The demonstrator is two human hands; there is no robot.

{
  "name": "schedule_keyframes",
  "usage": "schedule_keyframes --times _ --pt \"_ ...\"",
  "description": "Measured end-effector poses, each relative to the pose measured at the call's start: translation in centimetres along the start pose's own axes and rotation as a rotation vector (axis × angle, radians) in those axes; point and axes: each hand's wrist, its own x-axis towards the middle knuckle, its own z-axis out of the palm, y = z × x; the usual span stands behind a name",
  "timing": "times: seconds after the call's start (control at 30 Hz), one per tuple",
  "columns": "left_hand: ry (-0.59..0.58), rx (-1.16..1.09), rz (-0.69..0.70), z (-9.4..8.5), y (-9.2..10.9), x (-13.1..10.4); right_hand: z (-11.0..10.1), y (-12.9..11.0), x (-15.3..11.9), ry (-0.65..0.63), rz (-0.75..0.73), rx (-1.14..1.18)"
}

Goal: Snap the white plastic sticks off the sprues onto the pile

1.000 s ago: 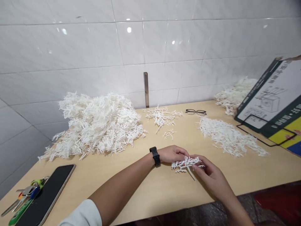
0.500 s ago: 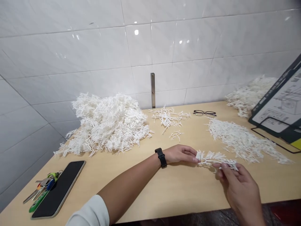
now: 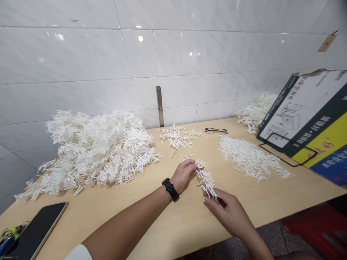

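A white, many-branched plastic-looking sprig [image 3: 206, 180] is stretched at a slant between my two hands above the table. My left hand [image 3: 183, 176], with a black watch on its wrist, pinches the upper end. The lower end is held between the thumb and fingers of my right hand [image 3: 227, 210], some of which are hidden beneath it. Just beyond my left hand lies a small loose white sprig [image 3: 187, 156]. Farther back is a small tangle of similar sprigs [image 3: 177, 137]. A flatter heap of white sprigs [image 3: 248, 157] spreads to the right of my hands.
A tall heap of white sprigs [image 3: 100, 148] covers the table's left. Glasses [image 3: 216, 130] lie near the tiled wall. At right, a printed box [image 3: 311, 119] leans by a black wire frame [image 3: 273, 151], another white heap [image 3: 255, 111] behind. A phone [image 3: 38, 229] and keys [image 3: 11, 234] lie front left.
The view has swung to the right, showing more of the box. The sprig has turned from nearly level to steeply slanted, my left hand raised at its far end and my right hand lower and nearer.
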Motion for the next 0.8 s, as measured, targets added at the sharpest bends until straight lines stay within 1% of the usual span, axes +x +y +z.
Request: schedule_keyframes --times 0.1,0.2,0.27,0.33,0.43,0.5,0.53,0.63,0.7,0.8 --pt "-0.026 -0.024 -0.075 0.1 0.3 -0.3 -0.1 0.7 0.1 0.038 0.024 0.103" --pt "-0.102 0.087 -0.138 0.2 0.4 -0.7 -0.1 1.7 0.2 0.091 0.034 0.233" --pt "-0.201 0.168 -0.159 0.3 0.4 -0.9 -0.2 2.0 0.2 0.113 0.056 0.288" --pt "-0.335 0.272 -0.165 0.3 0.4 -1.0 -0.2 2.0 0.3 0.13 0.099 0.329" --pt "-0.539 0.42 -0.184 0.3 0.5 -1.2 -0.2 1.7 0.3 0.199 0.15 0.354" --pt "-0.627 0.485 -0.195 0.2 0.5 -1.2 -0.2 1.5 0.4 0.234 0.142 0.338" --pt "-0.651 0.504 -0.194 0.2 0.5 -1.3 -0.2 1.5 0.4 0.22 0.127 0.315" --pt "-0.688 0.534 -0.182 0.2 0.4 -1.3 -0.3 1.5 0.2 0.109 0.074 0.219" --pt "-0.68 0.552 -0.144 0.3 0.2 -1.3 -0.3 1.5 0.1 0.056 0.054 0.183" --pt "-0.635 0.596 -0.062 0.6 0.0 -1.5 -0.2 1.6 0.1 0.015 0.039 0.171"
